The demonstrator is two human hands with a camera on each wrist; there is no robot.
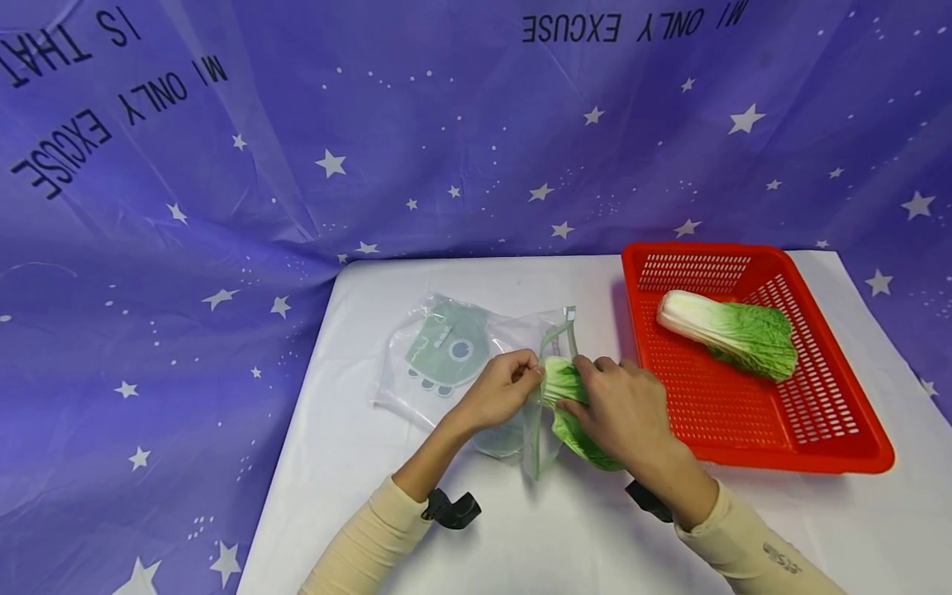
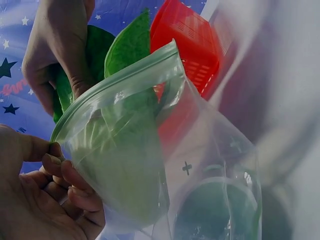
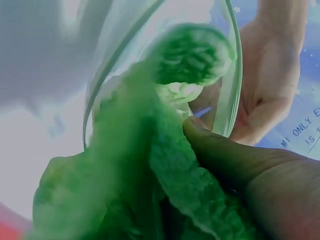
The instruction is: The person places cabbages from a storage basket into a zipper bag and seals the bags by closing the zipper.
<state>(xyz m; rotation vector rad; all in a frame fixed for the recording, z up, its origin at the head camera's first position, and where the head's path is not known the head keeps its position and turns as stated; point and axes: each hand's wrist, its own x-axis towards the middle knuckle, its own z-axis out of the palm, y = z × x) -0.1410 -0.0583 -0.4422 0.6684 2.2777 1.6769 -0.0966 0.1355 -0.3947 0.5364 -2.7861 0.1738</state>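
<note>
In the head view a clear zip bag (image 1: 513,330) with a green cartoon print lies on the table, its mouth spread toward the right. My left hand (image 1: 502,388) pinches the bag's green zip edge between thumb and fingers. Gripped by its leafy end, a napa cabbage (image 1: 565,384) is in my right hand (image 1: 625,409). The left wrist view shows the cabbage's pale stem end (image 2: 122,170) inside the bag, while green leaves (image 2: 127,47) stick out past the rim. In the right wrist view my right thumb (image 3: 220,152) presses on the cabbage at the bag's mouth.
A red perforated basket (image 1: 714,457) stands at the right of the white table (image 1: 327,463). Inside it lies another napa cabbage (image 1: 732,330). Behind the table hangs a purple cloth (image 1: 446,149) with white stars and lettering.
</note>
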